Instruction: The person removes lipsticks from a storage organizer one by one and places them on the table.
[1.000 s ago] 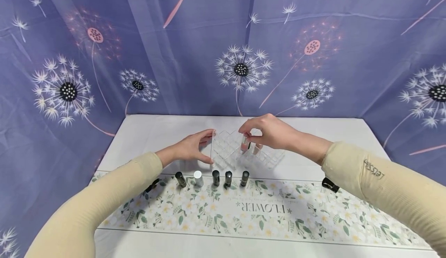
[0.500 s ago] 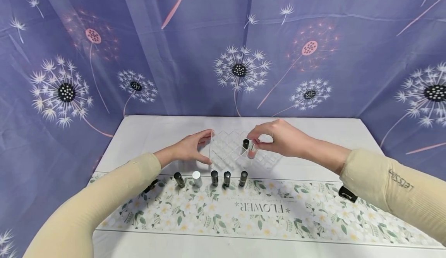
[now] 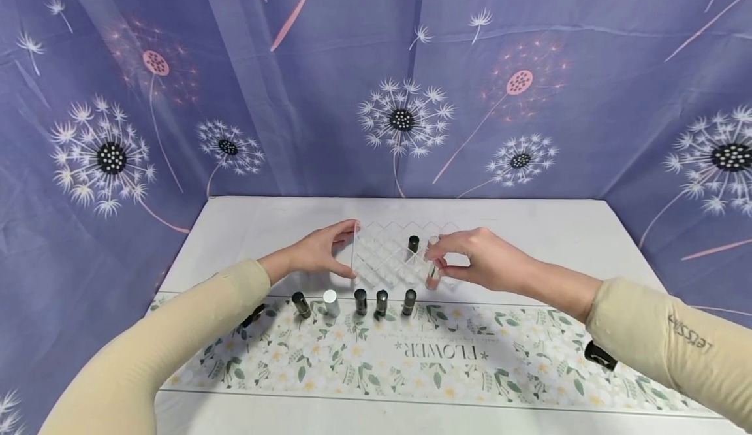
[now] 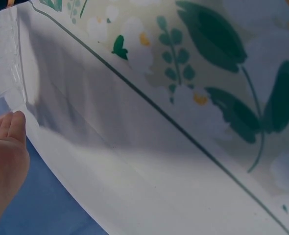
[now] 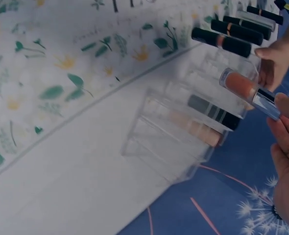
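My right hand pinches a lip gloss tube by its shiny silver cap; its clear body with peach-coloured gloss points down over the front right of the clear lattice organizer. My left hand holds that organizer by its left end, fingers at the back corner and thumb at the front corner. Standing in the organizer are a black lipstick and, partly behind my right fingers, a peach-coloured tube. Only part of my left hand shows in the left wrist view.
In front of the organizer runs a row of tubes: a silver one and several black lipsticks. They stand along the edge of a flower-printed strip on the white table. A blue dandelion curtain closes off the back.
My right hand has moved right and toward the front with the lip gloss, uncovering the black lipstick in the organizer. My left hand has kept its place at the organizer's left end.
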`<action>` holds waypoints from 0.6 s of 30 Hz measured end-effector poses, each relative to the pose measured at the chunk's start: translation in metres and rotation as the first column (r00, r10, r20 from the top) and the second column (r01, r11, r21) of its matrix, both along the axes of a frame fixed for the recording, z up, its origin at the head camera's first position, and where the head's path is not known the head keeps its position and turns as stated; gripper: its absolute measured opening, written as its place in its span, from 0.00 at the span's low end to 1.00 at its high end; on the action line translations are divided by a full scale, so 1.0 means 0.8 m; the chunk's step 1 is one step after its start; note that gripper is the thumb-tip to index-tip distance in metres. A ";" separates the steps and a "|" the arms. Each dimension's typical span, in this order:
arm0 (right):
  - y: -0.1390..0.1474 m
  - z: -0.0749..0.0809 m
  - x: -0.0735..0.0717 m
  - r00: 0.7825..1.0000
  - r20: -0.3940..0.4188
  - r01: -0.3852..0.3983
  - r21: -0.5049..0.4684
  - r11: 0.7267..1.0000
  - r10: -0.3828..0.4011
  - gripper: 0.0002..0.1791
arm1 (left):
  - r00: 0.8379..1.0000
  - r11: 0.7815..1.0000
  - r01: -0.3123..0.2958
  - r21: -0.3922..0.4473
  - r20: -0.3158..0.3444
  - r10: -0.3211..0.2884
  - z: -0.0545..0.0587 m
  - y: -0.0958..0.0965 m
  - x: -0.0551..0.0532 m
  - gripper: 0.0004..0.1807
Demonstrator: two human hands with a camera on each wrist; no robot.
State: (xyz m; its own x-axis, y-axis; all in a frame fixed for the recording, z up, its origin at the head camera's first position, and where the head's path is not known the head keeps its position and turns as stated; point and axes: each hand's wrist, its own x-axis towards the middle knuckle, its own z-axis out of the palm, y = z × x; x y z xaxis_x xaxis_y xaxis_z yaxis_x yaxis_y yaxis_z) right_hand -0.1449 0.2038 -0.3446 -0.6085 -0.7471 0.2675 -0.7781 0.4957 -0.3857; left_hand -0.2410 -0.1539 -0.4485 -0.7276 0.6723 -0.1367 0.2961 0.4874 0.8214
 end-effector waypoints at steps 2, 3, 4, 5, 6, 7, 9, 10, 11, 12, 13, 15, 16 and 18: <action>0.001 -0.008 0.003 1.000 -0.005 -0.003 0.001 1.000 0.003 0.18 | 1.000 1.000 0.002 -0.001 0.000 -0.002 0.000 -0.001 0.000 0.65; 0.001 -0.012 0.004 1.000 -0.006 -0.005 0.003 1.000 0.005 0.18 | 1.000 1.000 0.002 -0.002 -0.001 -0.002 0.000 -0.001 0.000 0.65; 0.001 -0.015 0.005 1.000 -0.004 -0.008 0.003 1.000 0.008 0.17 | 1.000 1.000 0.002 0.000 -0.001 -0.002 0.000 -0.001 0.000 0.65; 0.001 -0.019 0.006 1.000 -0.003 -0.012 0.003 1.000 0.012 0.17 | 1.000 1.000 0.002 -0.001 -0.001 -0.002 0.000 -0.001 0.000 0.65; 0.001 -0.023 0.007 1.000 -0.008 -0.014 0.003 1.000 0.014 0.17 | 1.000 1.000 0.003 0.000 -0.001 -0.003 0.001 -0.001 0.001 0.65; 0.001 -0.026 0.008 1.000 -0.013 -0.018 0.004 1.000 0.018 0.17 | 1.000 1.000 0.003 0.001 -0.003 -0.003 0.001 0.000 0.000 0.65; 0.001 -0.032 0.009 1.000 -0.016 -0.026 0.003 1.000 0.026 0.17 | 1.000 1.000 0.002 -0.001 0.000 -0.002 0.002 0.001 0.001 0.65; 0.001 -0.035 0.010 0.999 -0.012 -0.031 0.001 1.000 0.031 0.17 | 1.000 1.000 0.001 -0.001 0.001 -0.001 0.002 0.001 0.001 0.65; 0.001 -0.038 0.011 0.999 -0.007 -0.035 0.000 0.999 0.035 0.17 | 1.000 1.000 0.000 -0.004 0.003 0.000 0.003 0.001 0.002 0.65; 0.000 -0.041 0.012 0.999 -0.003 -0.038 -0.001 0.999 0.038 0.17 | 1.000 1.000 0.000 -0.005 0.006 0.000 0.003 0.002 0.002 0.65; 0.000 -0.043 0.013 0.999 0.005 -0.042 -0.003 0.999 0.042 0.17 | 1.000 1.000 -0.002 -0.006 0.009 0.002 0.003 0.002 0.002 0.65; -0.001 -0.048 0.014 0.999 0.018 -0.046 -0.011 0.999 0.046 0.17 | 1.000 1.000 -0.003 -0.006 0.015 0.003 0.004 0.002 0.002 0.65; -0.002 -0.050 0.014 0.998 0.023 -0.050 -0.017 0.999 0.050 0.17 | 1.000 1.000 -0.003 -0.005 0.016 0.003 0.004 0.002 0.002 0.65; -0.004 -0.053 0.014 0.998 0.025 -0.057 -0.027 0.998 0.057 0.16 | 1.000 1.000 -0.001 -0.005 0.016 0.001 0.004 0.001 0.001 0.65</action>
